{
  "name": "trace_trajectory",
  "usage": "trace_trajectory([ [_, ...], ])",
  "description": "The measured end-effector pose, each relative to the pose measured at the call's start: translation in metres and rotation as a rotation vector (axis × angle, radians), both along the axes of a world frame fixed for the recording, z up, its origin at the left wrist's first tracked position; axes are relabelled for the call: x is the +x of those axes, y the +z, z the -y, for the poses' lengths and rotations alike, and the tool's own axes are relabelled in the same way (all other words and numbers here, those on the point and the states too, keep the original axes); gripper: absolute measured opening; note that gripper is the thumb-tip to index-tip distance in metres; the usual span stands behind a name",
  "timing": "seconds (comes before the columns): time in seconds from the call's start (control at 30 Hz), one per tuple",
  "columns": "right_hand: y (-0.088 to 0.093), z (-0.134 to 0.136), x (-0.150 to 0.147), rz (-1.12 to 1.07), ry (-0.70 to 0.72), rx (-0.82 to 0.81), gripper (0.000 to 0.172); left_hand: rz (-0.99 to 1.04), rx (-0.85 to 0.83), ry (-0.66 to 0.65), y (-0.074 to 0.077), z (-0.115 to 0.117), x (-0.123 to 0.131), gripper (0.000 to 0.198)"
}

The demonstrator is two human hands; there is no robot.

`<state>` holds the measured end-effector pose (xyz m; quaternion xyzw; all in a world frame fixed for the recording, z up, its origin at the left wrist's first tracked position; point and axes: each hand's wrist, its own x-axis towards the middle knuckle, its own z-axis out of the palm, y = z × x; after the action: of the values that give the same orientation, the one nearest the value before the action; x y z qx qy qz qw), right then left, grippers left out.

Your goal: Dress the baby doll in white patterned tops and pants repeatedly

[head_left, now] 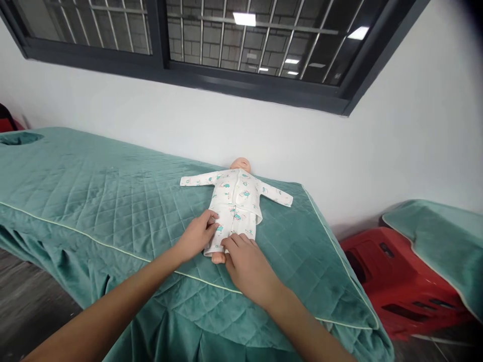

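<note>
A baby doll (240, 164) lies on its back on a green quilted bed cover, its head toward the wall. It wears a white patterned top (237, 188) with both sleeves spread sideways, and matching trousers (226, 229). One bare foot (218, 258) sticks out of a trouser leg; the other is hidden behind my right hand. My left hand (196, 234) touches the outer edge of the trousers, fingers bent and thumb close to the index finger. Over the lower trouser leg lies my right hand (251, 266), fingers curled onto the cloth at the hem.
The green bed cover (113, 186) has a face hole (18, 138) at far left. A white wall (181, 123) and a barred window (256, 45) stand behind. Right of the bed is a red plastic stool (407, 276), partly under a green cloth (441, 236).
</note>
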<state>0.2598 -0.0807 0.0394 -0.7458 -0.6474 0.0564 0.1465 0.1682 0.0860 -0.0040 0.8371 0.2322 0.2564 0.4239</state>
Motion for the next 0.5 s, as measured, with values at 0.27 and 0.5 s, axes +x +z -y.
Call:
trace_trajectory([
  [0.27, -0.001, 0.003, 0.001, -0.078, 0.071, 0.003, 0.018, -0.092, -0.036, -0.153, 0.003, 0.004, -0.036, 0.023],
  [0.5, 0.001, 0.025, 0.019, -0.273, 0.066, 0.194, 0.025, -0.134, 0.128, -0.208, -0.021, 0.002, -0.063, 0.024],
])
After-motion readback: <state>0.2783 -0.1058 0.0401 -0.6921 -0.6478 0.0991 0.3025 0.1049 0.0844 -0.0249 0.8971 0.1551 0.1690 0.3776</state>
